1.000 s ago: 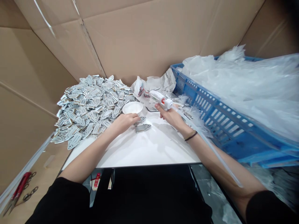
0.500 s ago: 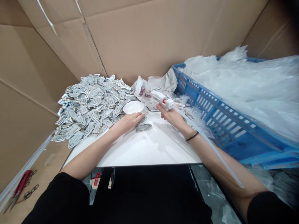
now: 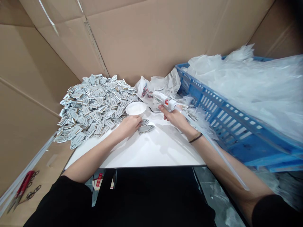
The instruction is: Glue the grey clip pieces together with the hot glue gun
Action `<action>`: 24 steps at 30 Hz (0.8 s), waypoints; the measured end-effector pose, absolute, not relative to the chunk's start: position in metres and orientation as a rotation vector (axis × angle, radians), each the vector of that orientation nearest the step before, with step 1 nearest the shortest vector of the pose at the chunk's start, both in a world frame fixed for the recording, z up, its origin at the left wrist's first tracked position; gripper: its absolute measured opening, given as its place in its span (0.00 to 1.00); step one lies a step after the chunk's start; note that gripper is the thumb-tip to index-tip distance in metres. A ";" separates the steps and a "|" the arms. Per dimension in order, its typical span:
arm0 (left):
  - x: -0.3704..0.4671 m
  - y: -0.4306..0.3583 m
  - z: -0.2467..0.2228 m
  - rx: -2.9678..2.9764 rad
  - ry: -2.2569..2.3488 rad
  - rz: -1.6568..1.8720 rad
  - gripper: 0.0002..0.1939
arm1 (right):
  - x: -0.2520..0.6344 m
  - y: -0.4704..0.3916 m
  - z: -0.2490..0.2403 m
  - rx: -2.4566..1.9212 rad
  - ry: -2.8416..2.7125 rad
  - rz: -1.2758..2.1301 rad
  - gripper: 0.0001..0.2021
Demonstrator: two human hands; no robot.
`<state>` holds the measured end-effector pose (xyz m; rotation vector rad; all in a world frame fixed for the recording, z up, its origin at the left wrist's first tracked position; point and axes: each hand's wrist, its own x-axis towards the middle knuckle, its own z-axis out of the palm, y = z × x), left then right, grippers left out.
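Grips a glue gun (image 3: pixel 161 97) in the right hand (image 3: pixel 175 119); rests the left hand (image 3: pixel 130 125) at two grey pieces (image 3: pixel 146 129) near the bowl (image 3: pixel 136 108), cannot tell if pinching one. Looks mid-batch, beside a heap of similar pieces (image 3: pixel 94 105).

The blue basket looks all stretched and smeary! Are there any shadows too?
Head view: the blue basket stretches towards the right edge, its lower part blurry; soft shadows on the white table near the left hand; top right corner dark.

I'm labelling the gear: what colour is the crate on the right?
The crate is blue; the head view shows it.
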<state>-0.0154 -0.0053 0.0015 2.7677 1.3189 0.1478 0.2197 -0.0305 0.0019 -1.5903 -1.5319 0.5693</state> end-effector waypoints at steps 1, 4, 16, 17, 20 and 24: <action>-0.016 -0.006 0.003 2.781 1.340 0.106 0.09 | 0.220 -0.030 0.002 -1.594 -1.528 0.576 0.23; -0.019 -0.007 0.007 2.790 1.354 0.049 0.09 | 0.220 -0.030 0.002 -1.604 -1.524 0.590 0.24; -0.016 -0.003 0.004 2.547 1.435 0.238 0.09 | 0.221 -0.029 -0.001 -1.578 -1.539 0.590 0.23; -0.017 -0.003 0.003 2.530 1.432 0.263 0.08 | 0.221 -0.029 -0.001 -1.587 -1.540 0.587 0.23; -0.017 -0.001 0.001 2.450 1.439 0.333 0.09 | 0.222 -0.029 -0.001 -1.601 -1.551 0.581 0.23; -0.018 -0.001 0.000 2.346 1.439 0.382 0.10 | 0.221 -0.031 0.002 -1.615 -1.568 0.596 0.23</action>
